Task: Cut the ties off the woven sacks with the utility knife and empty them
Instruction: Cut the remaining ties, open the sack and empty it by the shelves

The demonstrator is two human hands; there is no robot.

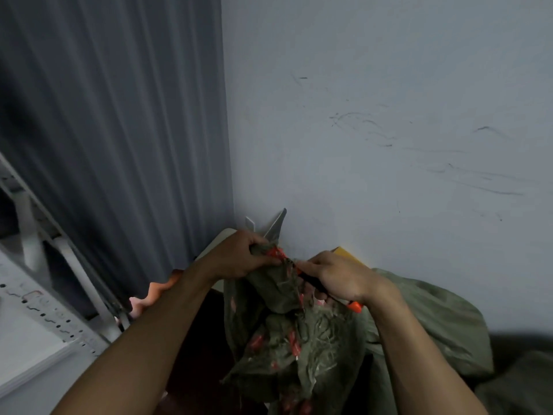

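A green woven sack (pixel 287 339) with red printing stands bunched up in front of me, low in the head view. My left hand (pixel 239 254) grips its gathered neck, where a red tie (pixel 276 253) shows. My right hand (pixel 332 277) is closed on a black and orange utility knife (pixel 354 307), its front end at the sack's neck beside the tie. The blade itself is hidden by my fingers and the fabric. A second green sack (pixel 434 324) lies behind, to the right.
A grey curtain (pixel 119 145) hangs at the left, and a scuffed white wall (pixel 389 115) rises straight ahead. A white perforated metal rack (pixel 45 310) stands at the lower left. A yellow object (pixel 347 254) and grey pointed pieces (pixel 276 224) lean in the corner.
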